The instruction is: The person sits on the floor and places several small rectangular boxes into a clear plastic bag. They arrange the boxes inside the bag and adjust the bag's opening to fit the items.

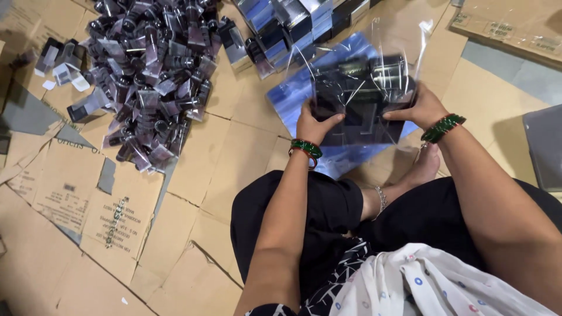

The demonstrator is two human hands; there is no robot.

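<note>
Both hands grip one bundle of dark boxes (360, 99) in a clear plastic bag (380, 52): the left hand (313, 124) closed on its near left corner, the right hand (422, 108) on its right edge, held over blue-tinted film sheets (293, 96) on the cardboard-covered floor (228, 152). The bag mouth stands open above. By my judgement much remains: a big heap of loose tubes (149, 76) lies left, stacked boxes (293, 20) beyond

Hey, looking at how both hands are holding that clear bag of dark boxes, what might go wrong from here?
1. The left hand and right hand grip only the sides of the clear bag, so the dark boxes inside might shift or slip out of line.
2. The thin film could crease or tear at box corners.
3. The pile of small tubes lies close by and might get knocked.
</note>
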